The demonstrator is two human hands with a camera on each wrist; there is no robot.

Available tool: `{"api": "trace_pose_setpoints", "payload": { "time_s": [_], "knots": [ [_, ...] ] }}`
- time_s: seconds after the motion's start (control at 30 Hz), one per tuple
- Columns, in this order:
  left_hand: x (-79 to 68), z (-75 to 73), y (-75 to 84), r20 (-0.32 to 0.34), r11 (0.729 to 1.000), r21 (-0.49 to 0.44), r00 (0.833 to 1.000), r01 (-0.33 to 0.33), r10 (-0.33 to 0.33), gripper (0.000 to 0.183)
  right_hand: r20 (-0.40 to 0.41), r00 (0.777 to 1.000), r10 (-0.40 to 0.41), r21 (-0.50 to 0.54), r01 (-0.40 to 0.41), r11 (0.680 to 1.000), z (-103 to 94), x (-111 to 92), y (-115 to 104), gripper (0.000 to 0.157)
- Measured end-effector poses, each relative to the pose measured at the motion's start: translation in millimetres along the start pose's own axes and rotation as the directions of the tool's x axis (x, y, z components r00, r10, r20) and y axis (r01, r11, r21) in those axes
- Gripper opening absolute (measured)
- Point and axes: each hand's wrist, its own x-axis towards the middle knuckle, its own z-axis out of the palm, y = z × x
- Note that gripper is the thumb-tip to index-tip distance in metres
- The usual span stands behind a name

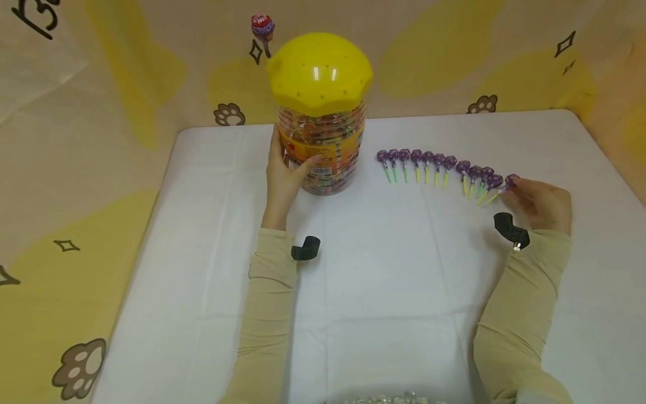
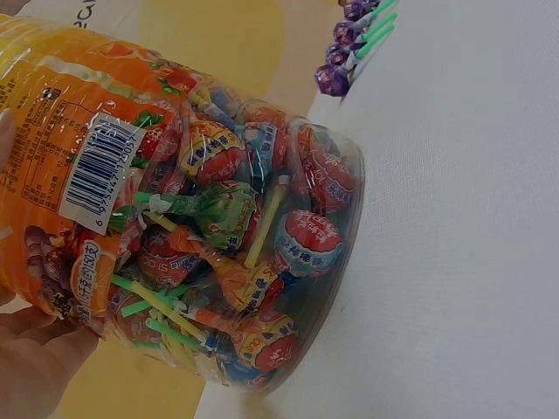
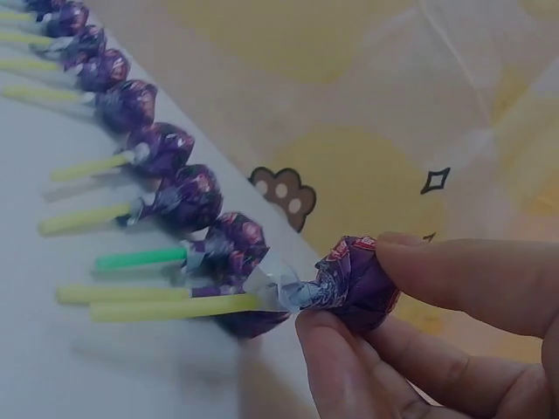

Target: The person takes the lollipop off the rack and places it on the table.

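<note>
In the head view my left hand [image 1: 284, 174] grips the side of a large clear jar [image 1: 328, 182] with a yellow lid [image 1: 320, 73]. The left wrist view shows the jar's orange label, its barcode [image 2: 103, 175] and the wrapped lollipops [image 2: 310, 240] inside. My right hand [image 1: 542, 205] pinches a purple-wrapped lollipop [image 3: 358, 284] by its head, its yellow stick pointing left. Beside it runs a curved row of purple lollipops [image 1: 428, 157] with green and yellow sticks. In the right wrist view the held one overlaps the end of that row.
Both hands work over a white-covered table [image 1: 378, 269]. Patterned yellow cloth [image 1: 429, 50] stands behind it and at the sides. A red and purple lollipop [image 1: 262, 27] shows against the cloth behind the jar. Clear beads [image 1: 388, 400] peek in at the bottom edge.
</note>
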Motion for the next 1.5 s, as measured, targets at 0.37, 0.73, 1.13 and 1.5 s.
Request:
{"api": "trace_pose_setpoints", "payload": {
  "time_s": [0.37,0.73,1.13,1.5],
  "knots": [
    [-0.1,-0.3,0.6,-0.002,1.000,-0.002,1.000,0.006,-0.006,0.089,-0.089,0.995,0.037,-0.142,-0.049,0.989,-3.1,11.0,8.5,0.019],
    [0.0,-0.9,0.2,-0.003,1.000,-0.009,1.000,0.026,-0.026,0.088,-0.072,0.993,-0.093,-0.464,0.049,0.884,-0.6,4.2,13.0,0.028],
    [18.2,2.0,-38.9,-0.013,1.000,-0.019,1.000,-0.003,0.002,0.094,-0.084,0.986,-0.141,-0.673,0.048,0.738,0.9,-5.7,8.8,0.034],
    [18.6,2.6,-41.2,-0.021,1.000,-0.002,1.000,-0.006,0.006,0.094,-0.036,0.974,-0.223,-0.542,0.169,0.823,16.6,-18.6,-0.5,0.031]
  ]
}}
